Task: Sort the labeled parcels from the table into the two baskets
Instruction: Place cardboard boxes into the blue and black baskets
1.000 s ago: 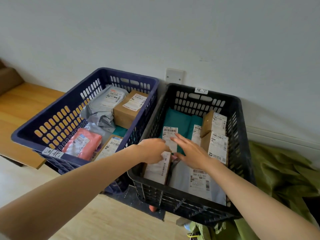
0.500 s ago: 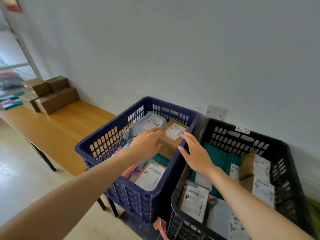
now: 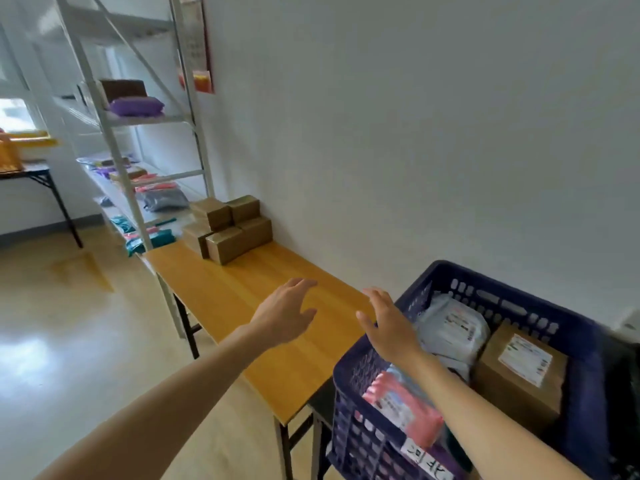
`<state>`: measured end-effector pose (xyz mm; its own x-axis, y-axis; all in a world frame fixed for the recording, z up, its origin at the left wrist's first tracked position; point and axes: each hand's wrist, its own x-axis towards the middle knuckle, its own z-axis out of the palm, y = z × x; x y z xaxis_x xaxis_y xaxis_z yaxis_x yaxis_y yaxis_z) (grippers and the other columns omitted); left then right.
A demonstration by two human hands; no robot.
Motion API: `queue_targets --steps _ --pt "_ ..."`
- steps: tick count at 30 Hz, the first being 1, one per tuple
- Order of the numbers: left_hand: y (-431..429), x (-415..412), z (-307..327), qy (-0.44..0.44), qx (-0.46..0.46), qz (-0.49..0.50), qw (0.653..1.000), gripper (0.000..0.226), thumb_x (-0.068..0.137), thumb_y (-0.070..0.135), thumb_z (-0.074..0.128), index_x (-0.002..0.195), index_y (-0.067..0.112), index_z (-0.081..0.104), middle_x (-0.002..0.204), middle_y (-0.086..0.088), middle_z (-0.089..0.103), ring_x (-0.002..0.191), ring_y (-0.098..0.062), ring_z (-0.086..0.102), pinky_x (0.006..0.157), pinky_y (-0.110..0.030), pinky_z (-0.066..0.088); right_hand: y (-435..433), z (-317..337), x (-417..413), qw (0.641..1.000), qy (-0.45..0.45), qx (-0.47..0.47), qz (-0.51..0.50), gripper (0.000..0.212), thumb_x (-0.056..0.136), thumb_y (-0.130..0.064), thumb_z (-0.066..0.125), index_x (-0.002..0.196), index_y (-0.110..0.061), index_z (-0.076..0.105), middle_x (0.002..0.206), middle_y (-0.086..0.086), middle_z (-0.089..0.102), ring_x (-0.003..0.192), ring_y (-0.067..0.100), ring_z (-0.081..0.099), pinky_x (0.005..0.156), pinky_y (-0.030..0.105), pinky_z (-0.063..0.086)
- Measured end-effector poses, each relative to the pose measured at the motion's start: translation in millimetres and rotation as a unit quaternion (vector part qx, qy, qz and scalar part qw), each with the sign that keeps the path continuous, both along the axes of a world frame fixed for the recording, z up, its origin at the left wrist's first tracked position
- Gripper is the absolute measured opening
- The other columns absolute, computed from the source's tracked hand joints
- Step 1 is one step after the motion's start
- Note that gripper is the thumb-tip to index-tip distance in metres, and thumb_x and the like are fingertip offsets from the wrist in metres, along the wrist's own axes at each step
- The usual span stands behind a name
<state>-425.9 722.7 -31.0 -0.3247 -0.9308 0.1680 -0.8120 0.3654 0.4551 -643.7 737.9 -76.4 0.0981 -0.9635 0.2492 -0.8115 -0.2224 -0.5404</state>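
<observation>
Head view, parcels: brown boxes (image 3: 228,226) stacked tight at far end of worktop (image 3: 242,292), hard against the wall. Prob queued there, w/ the wall stopping any slide.
Labels: too far & blurred to read.
Left hand (image 3: 284,315): fingers spread, palm down, holding nothing, over the worktop, well short of the boxes.
Right hand (image 3: 389,323): spread too, nothing in it, above near rim of blue basket (image 3: 502,289), just beside the left.
Gap: boxes well apart from both hands, ahead & to the left. Needs a long reach or a step, I'd say.
Basket contents: grey mailer (image 3: 450,327), labelled box (image 3: 519,372), pink mailer (image 3: 401,403), stickers up, prob for quick checking.
Tag: handwritten tag (image 3: 427,462) on basket front.
Second basket: not clearly in frame.
Rack (image 3: 114,150): beyond the boxes, more bags on its shelves.
</observation>
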Motion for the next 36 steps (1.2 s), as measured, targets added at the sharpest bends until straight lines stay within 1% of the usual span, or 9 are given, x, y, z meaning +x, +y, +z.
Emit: queue_targets --steps 3,7,12,17,21,25,28,32,36 --pt "-23 57 -7 0.006 0.014 0.033 0.999 0.056 0.094 0.029 0.058 0.145 0.027 0.035 0.149 0.003 0.037 0.131 -0.019 0.043 0.101 -0.032 0.043 -38 -7 54 1.000 -0.026 0.005 0.009 0.047 0.101 -0.029 0.042 0.146 -0.017 0.033 0.152 -0.001 0.031 0.135 0.014 0.036 0.107 0.030 0.037" --pt "-53 120 -18 0.026 0.037 0.076 0.996 0.056 0.094 0.027 0.059 0.145 0.026 0.035 0.150 0.002 0.036 0.132 -0.019 0.042 0.103 -0.032 0.042 -84 -18 117 0.999 -0.031 0.022 0.037 0.045 0.101 -0.031 0.042 0.144 -0.021 0.034 0.149 -0.005 0.034 0.131 0.011 0.040 0.101 0.030 0.044" --pt "-102 181 -37 0.057 0.057 0.115 0.990 0.055 0.094 0.027 0.059 0.145 0.026 0.036 0.148 0.001 0.038 0.129 -0.019 0.044 0.101 -0.031 0.042 -151 -32 182 0.997 -0.033 0.033 0.064 0.041 0.100 -0.029 0.044 0.140 -0.023 0.040 0.145 -0.005 0.038 0.126 0.013 0.046 0.096 0.033 0.046" --pt "-177 234 -49 0.046 0.058 0.140 0.987 0.056 0.093 0.027 0.060 0.144 0.026 0.036 0.147 0.000 0.040 0.127 -0.020 0.046 0.100 -0.031 0.044 -234 -51 236 0.995 -0.050 0.039 0.072 0.040 0.100 -0.030 0.045 0.140 -0.024 0.041 0.144 -0.004 0.041 0.124 0.013 0.047 0.093 0.030 0.046" --pt "-250 276 -44 0.029 0.054 0.154 0.986 0.055 0.093 0.026 0.060 0.144 0.025 0.037 0.146 -0.001 0.042 0.127 -0.021 0.046 0.099 -0.033 0.046 -310 -59 277 0.994 -0.074 0.040 0.069 0.040 0.100 -0.029 0.045 0.139 -0.024 0.041 0.144 -0.002 0.042 0.121 0.014 0.050 0.089 0.029 0.049" --pt "-309 312 -43 0.023 0.053 0.165 0.985 0.053 0.094 0.025 0.059 0.143 0.025 0.038 0.146 -0.001 0.042 0.128 -0.020 0.046 0.099 -0.031 0.046 -375 -62 312 0.993 -0.087 0.041 0.070 0.039 0.100 -0.029 0.045 0.139 -0.026 0.041 0.144 -0.003 0.043 0.121 0.013 0.050 0.087 0.028 0.051" --pt "-343 337 -51 0.027 0.060 0.170 0.983 0.053 0.094 0.025 0.059 0.144 0.024 0.038 0.146 -0.001 0.042 0.130 -0.020 0.045 0.101 -0.031 0.044 -414 -66 338 0.992 -0.088 0.047 0.075 0.039 0.100 -0.029 0.045 0.138 -0.027 0.041 0.143 -0.004 0.043 0.120 0.012 0.050 0.085 0.027 0.051" --pt "-389 370 -65 0.034 0.073 0.173 0.982 0.054 0.095 0.025 0.058 0.144 0.024 0.037 0.146 -0.001 0.042 0.131 -0.020 0.044 0.101 -0.032 0.044 -453 -76 373 0.991 -0.095 0.056 0.081 0.039 0.100 -0.028 0.046 0.138 -0.026 0.041 0.143 -0.004 0.043 0.119 0.011 0.050 0.088 0.026 0.050" --pt "-448 403 -77 0.041 0.083 0.151 0.984 0.054 0.094 0.026 0.059 0.143 0.024 0.037 0.145 -0.002 0.044 0.129 -0.021 0.046 0.098 -0.032 0.047 -490 -87 406 0.991 -0.104 0.064 0.050 0.038 0.100 -0.029 0.044 0.138 -0.025 0.042 0.141 -0.005 0.044 0.107 0.002 0.047 0.079 0.019 0.045"
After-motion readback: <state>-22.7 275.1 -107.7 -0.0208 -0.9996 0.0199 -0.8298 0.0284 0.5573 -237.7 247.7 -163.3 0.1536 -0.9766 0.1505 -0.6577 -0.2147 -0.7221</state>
